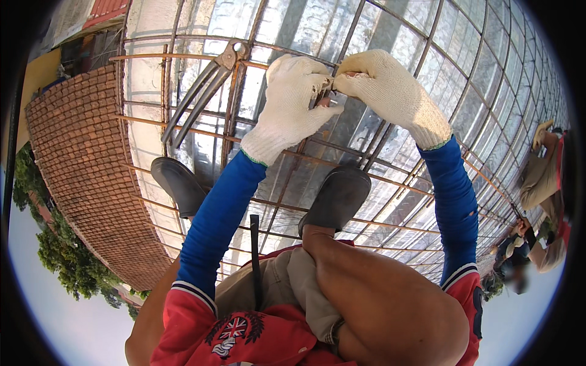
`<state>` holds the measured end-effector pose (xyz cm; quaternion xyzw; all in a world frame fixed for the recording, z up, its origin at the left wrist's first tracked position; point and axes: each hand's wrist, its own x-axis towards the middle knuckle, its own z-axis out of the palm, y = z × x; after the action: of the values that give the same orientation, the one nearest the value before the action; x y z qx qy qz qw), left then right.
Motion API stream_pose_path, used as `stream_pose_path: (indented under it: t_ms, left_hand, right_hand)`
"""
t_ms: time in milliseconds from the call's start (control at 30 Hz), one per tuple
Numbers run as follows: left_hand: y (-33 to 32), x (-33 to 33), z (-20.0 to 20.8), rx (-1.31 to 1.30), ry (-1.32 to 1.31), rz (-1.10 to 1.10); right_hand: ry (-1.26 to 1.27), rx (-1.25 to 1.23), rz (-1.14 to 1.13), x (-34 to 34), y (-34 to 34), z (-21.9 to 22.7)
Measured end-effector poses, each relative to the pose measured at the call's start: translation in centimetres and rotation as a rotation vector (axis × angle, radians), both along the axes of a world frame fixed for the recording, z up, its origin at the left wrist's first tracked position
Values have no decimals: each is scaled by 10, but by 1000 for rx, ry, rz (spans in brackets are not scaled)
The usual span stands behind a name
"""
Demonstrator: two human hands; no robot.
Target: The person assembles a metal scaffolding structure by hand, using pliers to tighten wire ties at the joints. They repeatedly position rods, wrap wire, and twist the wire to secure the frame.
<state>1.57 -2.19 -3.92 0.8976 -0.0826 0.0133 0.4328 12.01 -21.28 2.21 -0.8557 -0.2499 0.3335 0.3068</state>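
Observation:
My left hand (pixel 290 100), in a white knit work glove with frayed fingertips, is pinched closed over the rebar mesh (pixel 317 160). Close beside it, my right hand (pixel 387 82), gloved the same way, has its fingers pressed together too. The fingertips of both meet near a crossing of bars, and whatever lies between them is too small to make out. To the left of my left hand, long-handled end-cutting nippers (pixel 207 91) rest on the bars, jaws toward the far side and dark handles apart.
Shiny corrugated metal decking (pixel 244 18) lies under the mesh. My dark clogs (pixel 337 196) stand on it. Beyond the left edge is a brown tiled roof (pixel 91 165) with trees (pixel 73 256). Other people (pixel 543 177) crouch at the far right.

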Motion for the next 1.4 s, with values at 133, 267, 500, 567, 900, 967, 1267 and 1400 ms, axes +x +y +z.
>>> stream_pose_path:
  t_ms: [133, 267, 500, 567, 900, 967, 1267, 1400]
  left_hand:
    - [-14, -1, -6, -46, -3, 99]
    - [-27, -1, -14, 75, -180, 222]
    - [-36, -3, -15, 81, -237, 281]
    - [-39, -3, -16, 103, -289, 293]
    - [-13, -14, -10, 101, -164, 117]
    - [-1, -7, -10, 91, -164, 108]
    - [17, 11, 8, 200, -101, -169]
    - [9, 13, 1, 256, -93, -178]
  right_hand:
    - [-122, 8, 96, 12, -7, -13]
    - [-157, -33, 116, 12, 9, -2]
    - [-191, -58, 47, 9, 8, -6]
    - [-290, -39, 32, 7, -4, -19]
    - [14, -172, -146, -10, -24, -9]
    - [-39, -176, -168, -30, -32, -14]
    - [-83, -99, -281, -51, -34, -20]
    - [-120, -33, -309, -53, -36, -22]
